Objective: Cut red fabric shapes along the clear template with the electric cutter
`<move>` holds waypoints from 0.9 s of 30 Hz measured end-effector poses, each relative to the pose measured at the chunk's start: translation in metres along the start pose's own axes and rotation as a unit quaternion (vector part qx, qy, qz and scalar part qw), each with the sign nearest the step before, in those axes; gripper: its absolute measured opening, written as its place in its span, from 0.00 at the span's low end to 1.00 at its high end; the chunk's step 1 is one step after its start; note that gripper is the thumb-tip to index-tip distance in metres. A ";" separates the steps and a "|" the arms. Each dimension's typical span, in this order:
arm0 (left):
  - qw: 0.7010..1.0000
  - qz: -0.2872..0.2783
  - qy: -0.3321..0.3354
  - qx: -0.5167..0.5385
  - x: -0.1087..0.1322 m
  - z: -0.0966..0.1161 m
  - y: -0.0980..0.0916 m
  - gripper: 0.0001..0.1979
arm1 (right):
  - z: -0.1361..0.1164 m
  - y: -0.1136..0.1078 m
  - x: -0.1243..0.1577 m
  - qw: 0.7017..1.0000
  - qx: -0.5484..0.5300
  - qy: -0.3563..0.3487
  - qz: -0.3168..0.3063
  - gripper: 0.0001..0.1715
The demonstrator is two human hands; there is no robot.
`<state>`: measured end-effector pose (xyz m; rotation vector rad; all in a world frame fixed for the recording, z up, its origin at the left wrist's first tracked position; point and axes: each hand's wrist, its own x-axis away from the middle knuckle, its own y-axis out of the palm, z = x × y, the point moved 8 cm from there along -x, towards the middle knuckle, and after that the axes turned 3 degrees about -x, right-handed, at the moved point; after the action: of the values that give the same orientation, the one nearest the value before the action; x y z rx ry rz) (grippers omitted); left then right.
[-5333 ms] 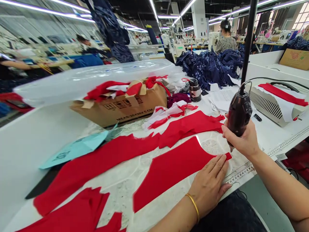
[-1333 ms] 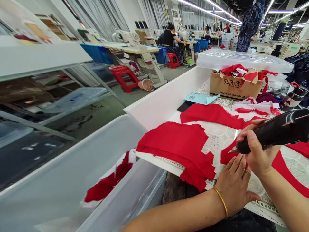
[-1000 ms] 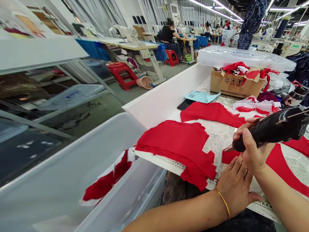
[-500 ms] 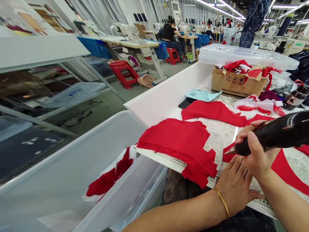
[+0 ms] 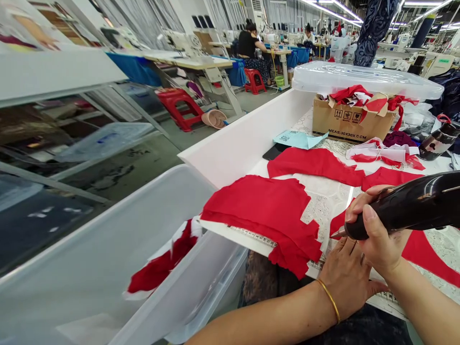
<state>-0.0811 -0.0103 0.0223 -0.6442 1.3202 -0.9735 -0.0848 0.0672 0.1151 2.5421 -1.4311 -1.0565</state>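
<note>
Wrapping right fingers [image 5: 373, 239] around electric cutter [image 5: 413, 215]

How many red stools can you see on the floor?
2. One red plastic stool stands near the closer sewing table; the other stands farther back beside a seated worker. More may be hidden behind the tables.

red plastic stool [image 5: 178, 109] beside sewing table [image 5: 187, 61], strip lights [image 5: 334, 7] overhead

The person's bare forearms [image 5: 258, 322] end in ungloved hands [image 5: 347, 282], a thin gold bangle [image 5: 329, 306] circles the left wrist, and dark clothing [image 5: 359, 328] covers the lap at the near edge.
</note>
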 end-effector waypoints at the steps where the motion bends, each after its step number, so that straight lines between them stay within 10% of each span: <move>1: 1.000 0.002 -0.001 0.000 0.000 0.000 -0.001 0.41 | 0.000 0.000 0.000 1.000 0.001 -0.002 0.003 0.09; 27: 0.998 -0.049 0.040 -0.028 -0.010 -0.018 0.016 0.41 | 0.022 -0.065 -0.070 0.975 0.143 -0.084 0.145 0.14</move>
<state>-0.0954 0.0085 0.0107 -0.7247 1.4007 -1.0553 -0.0735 0.1641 0.1135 2.3521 -2.0619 -1.1060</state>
